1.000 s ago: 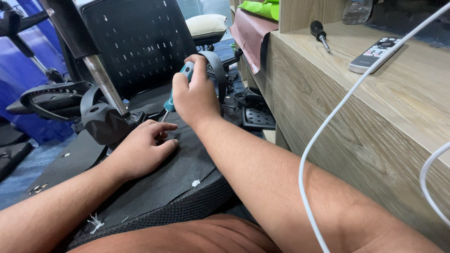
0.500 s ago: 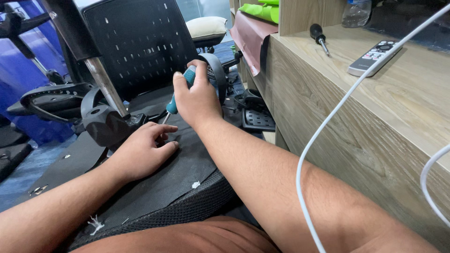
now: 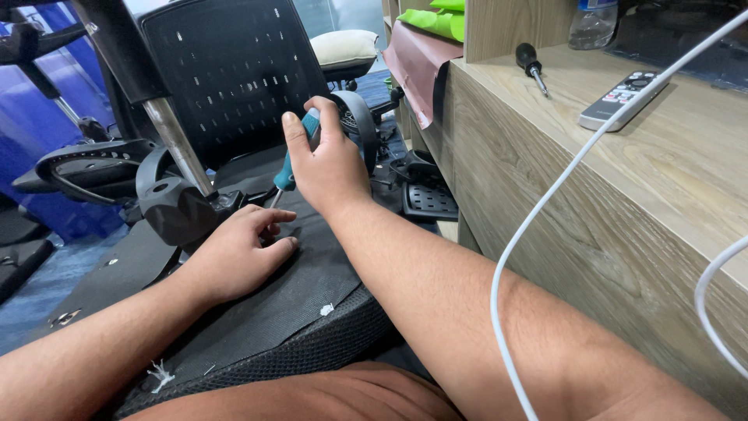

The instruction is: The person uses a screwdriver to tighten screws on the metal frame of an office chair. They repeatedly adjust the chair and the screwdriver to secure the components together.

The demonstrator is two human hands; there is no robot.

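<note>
An upturned black office chair seat (image 3: 257, 312) lies across my lap, its mesh backrest (image 3: 234, 70) standing behind it. My right hand (image 3: 327, 168) is shut on a teal-handled screwdriver (image 3: 285, 173), whose tip points down at the seat's underside beside the black mechanism (image 3: 175, 210) with its metal column (image 3: 175, 144). My left hand (image 3: 238, 253) rests flat on the seat fabric, its fingertips right by the screwdriver tip.
A wooden desk (image 3: 592, 203) runs along the right, carrying a black screwdriver (image 3: 530, 64), a grey remote (image 3: 623, 97) and a plastic bottle (image 3: 594, 22). A white cable (image 3: 538, 226) hangs across the desk front. A black armrest (image 3: 86, 168) lies at left; blue floor beyond.
My right hand has loosened its wrap on the screwdriver handle and lifted slightly, thumb now raised. My left hand stays pressed on the seat.
</note>
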